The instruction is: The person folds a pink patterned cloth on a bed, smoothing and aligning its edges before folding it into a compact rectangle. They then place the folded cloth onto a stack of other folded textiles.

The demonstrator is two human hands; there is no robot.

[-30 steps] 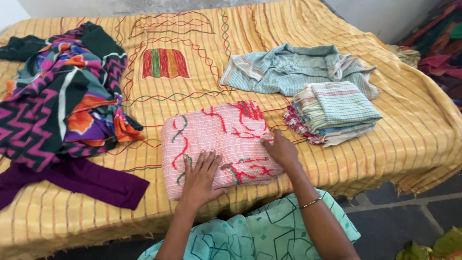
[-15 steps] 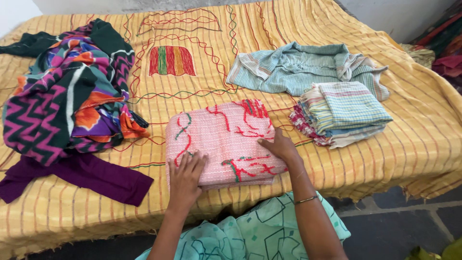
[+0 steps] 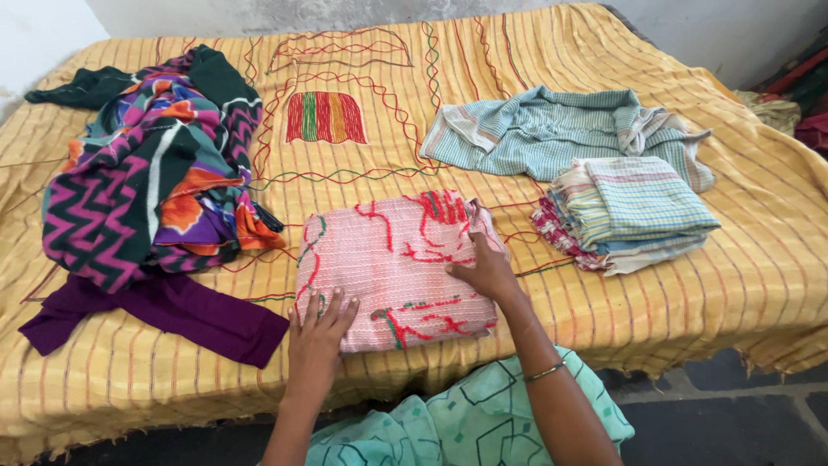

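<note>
Two hands rest on the folded pink cloth, which lies on the yellow bedspread at the near edge of the bed, roughly at the 6 o'clock side of the spread. The left hand lies flat and open on the cloth's near left corner, fingers spread, gripping nothing; this looks like pressing the fold down. The right hand lies palm-down toward the cloth's 3 o'clock edge, fingers extended toward its middle, also closed on nothing, seemingly keeping the layers square. At 2 o'clock from the cloth sits a stack of folded striped cloths, near but apart, with a loose pale-blue checked cloth behind it. At 9 to 10 o'clock, a crumpled multicoloured patterned fabric lies heaped over a purple cloth.
</note>
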